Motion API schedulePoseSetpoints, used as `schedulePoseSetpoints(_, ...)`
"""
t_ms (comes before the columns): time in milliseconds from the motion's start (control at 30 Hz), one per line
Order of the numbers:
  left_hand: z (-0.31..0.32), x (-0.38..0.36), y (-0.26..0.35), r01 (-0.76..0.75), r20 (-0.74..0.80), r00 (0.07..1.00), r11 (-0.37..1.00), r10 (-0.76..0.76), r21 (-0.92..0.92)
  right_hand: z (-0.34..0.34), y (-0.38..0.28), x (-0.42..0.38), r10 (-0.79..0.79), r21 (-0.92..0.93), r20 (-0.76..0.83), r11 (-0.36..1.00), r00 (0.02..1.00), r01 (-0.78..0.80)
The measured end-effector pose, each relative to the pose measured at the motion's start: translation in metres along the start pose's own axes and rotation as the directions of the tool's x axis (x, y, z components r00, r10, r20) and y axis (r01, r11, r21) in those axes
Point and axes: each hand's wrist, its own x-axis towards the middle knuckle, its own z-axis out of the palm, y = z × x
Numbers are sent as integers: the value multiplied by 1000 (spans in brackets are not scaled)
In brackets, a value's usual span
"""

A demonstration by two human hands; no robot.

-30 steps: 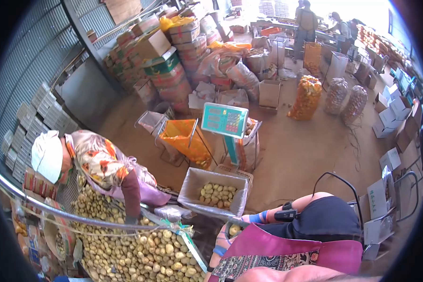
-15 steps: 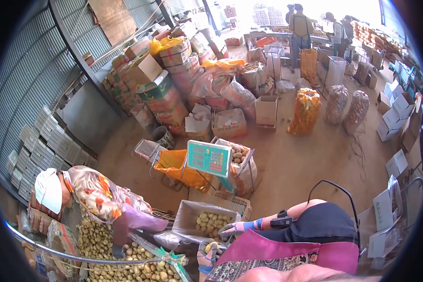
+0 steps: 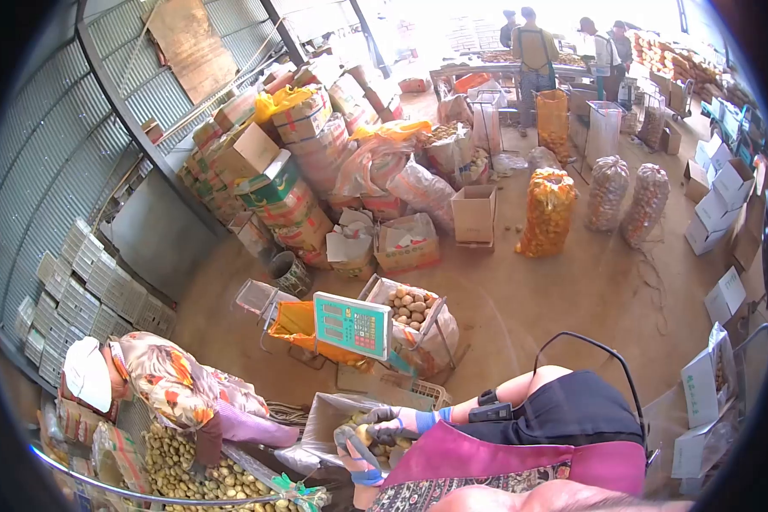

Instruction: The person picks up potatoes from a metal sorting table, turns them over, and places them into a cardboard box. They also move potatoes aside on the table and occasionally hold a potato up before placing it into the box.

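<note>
A lined carton (image 3: 322,420) with potatoes (image 3: 394,450) in it stands in front of me, low in the view. Over it my left hand (image 3: 357,454), in a grey glove with a blue-striped cuff, is closed around a potato (image 3: 364,434). My right hand (image 3: 387,422), gloved likewise, reaches in from the right with its fingers bent against the same potato from above. Part of the carton's contents is hidden beneath both hands. Left of the carton lies a heap of loose potatoes (image 3: 230,482).
A co-worker in a flowered top (image 3: 166,375) leans over the heap. Behind the carton stand a scale display (image 3: 352,324) and a sack of potatoes (image 3: 431,341). A metal rail (image 3: 145,492) curves past the heap. Filled net sacks (image 3: 546,213) and stacked cartons (image 3: 294,205) stand farther back.
Both my hands have come together over the carton; the left moved up with its potato, the right moved left. The head view has shifted slightly.
</note>
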Motion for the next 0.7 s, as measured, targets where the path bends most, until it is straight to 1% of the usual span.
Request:
schedulePoseSetpoints(33, 9, 0, 5, -167, -6, 986, 981, 169, 102, -1, -3, 3, 3, 12, -25, 1000, 1000, -3)
schedulePoseSetpoints(67, 17, 0, 10, -326, 6, 943, 923, 332, 202, -1, -8, 4, 6, 22, -51, 1000, 999, -4)
schedulePoseSetpoints(100, 30, -1, 14, -342, -51, 936, 933, 349, 108, 7, -22, -1, -24, -25, -44, 999, 999, 23)
schedulePoseSetpoints(133, 38, -2, 24, -343, -61, 934, 933, 351, 107, 14, -36, -8, -17, -29, -39, 999, 999, 16)
schedulePoseSetpoints(200, 55, -11, 61, -350, 188, 933, 895, 307, 276, 31, -67, -22, -85, -330, -137, 943, 987, 35)
schedulePoseSetpoints(233, 52, -5, 49, -540, 259, 839, 790, 478, 290, 36, -74, -25, -79, -272, -155, 962, 985, 34)
schedulePoseSetpoints(267, 54, -7, 50, -455, 257, 884, 843, 390, 286, 3, -48, -12, -319, -620, -7, 745, 948, 246)
schedulePoseSetpoints(300, 58, -10, 56, -326, 225, 933, 924, 281, 199, 11, -66, -22, -214, -538, -21, 826, 977, 169)
schedulePoseSetpoints(333, 52, -11, 50, -618, 338, 783, 594, 522, 515, 25, -84, -33, -117, -264, -40, 959, 992, 103)
schedulePoseSetpoints(367, 62, -15, 72, -534, 342, 846, 654, 410, 536, -9, -58, -23, -178, -402, 55, 897, 983, 185)
schedulePoseSetpoints(400, 76, -21, 96, -127, 251, 963, 987, 99, 97, 2, -74, -29, -317, -683, 184, 640, 930, 353)
schedulePoseSetpoints(433, 74, -19, 94, -9, 328, 943, 992, 51, -128, -3, -67, -20, -17, 43, -147, 999, 989, 24)
schedulePoseSetpoints(467, 81, -22, 96, 22, 333, 940, 961, 73, -274, 8, -72, -27, -352, -412, -37, 858, 935, 307)
schedulePoseSetpoints(500, 84, -27, 97, 31, 347, 933, 939, 97, -344, 1, -76, -28, -149, 38, -106, 987, 983, 153)
schedulePoseSetpoints(533, 86, -29, 98, 41, 366, 922, 910, 124, -412, -7, -81, -29, 73, 480, -89, 877, 993, -21)
schedulePoseSetpoints(567, 84, -27, 94, -6, 396, 901, 917, 178, -398, -14, -81, -29, 107, 534, -126, 845, 986, -23)
schedulePoseSetpoints(600, 83, -29, 93, -13, 380, 908, 917, 178, -399, -20, -79, -29, 140, 585, -164, 811, 976, -18)
schedulePoseSetpoints(633, 84, -30, 94, -28, 392, 901, 926, 187, -376, -28, -79, -30, 240, 661, -177, 748, 955, -66)
schedulePoseSetpoints(667, 86, -31, 95, -45, 406, 892, 935, 197, -353, -35, -79, -30, 250, 659, -169, 748, 953, -80)
schedulePoseSetpoints(700, 85, -29, 85, -80, 392, 888, 921, 240, -382, -43, -76, -31, 268, 679, -155, 728, 951, -95)
